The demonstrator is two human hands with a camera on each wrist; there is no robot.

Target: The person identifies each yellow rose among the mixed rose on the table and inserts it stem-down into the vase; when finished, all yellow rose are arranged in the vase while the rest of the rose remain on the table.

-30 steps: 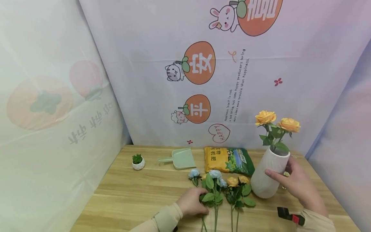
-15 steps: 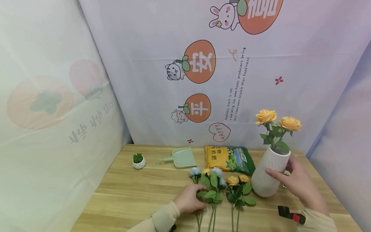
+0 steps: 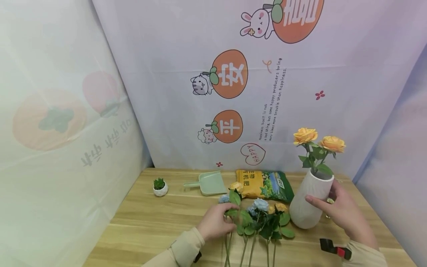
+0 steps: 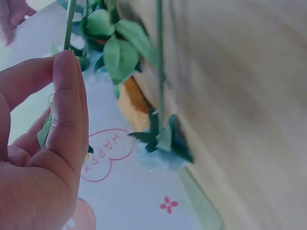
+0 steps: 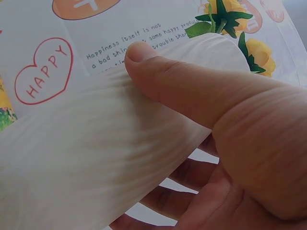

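Note:
My left hand [image 3: 215, 221] pinches the green stem [image 4: 69, 24] of a yellow artificial rose [image 3: 236, 186] between thumb and fingers; most of its bloom is hidden by the hand in the left wrist view. Beside it a blue rose [image 4: 163, 155] lies on the table. My right hand [image 3: 347, 213] grips a white ribbed vase [image 3: 308, 204], thumb across the front and fingers behind, as the right wrist view shows. The vase leans to the right, and two yellow roses [image 3: 333, 144] stand in its mouth. Between the hands lie more blue roses [image 3: 260, 204] and yellow roses [image 3: 280, 207].
A yellow and green bag [image 3: 263, 184] lies at the back of the wooden table [image 3: 140, 230]. Left of it are a pale green dustpan [image 3: 212, 183] and a small potted succulent [image 3: 160, 188]. A black strap [image 3: 333, 248] shows by the right sleeve.
My left hand has drawn the yellow rose away from the blue ones, up and slightly left. The blue roses beside it have shifted right. My right hand stays on the vase.

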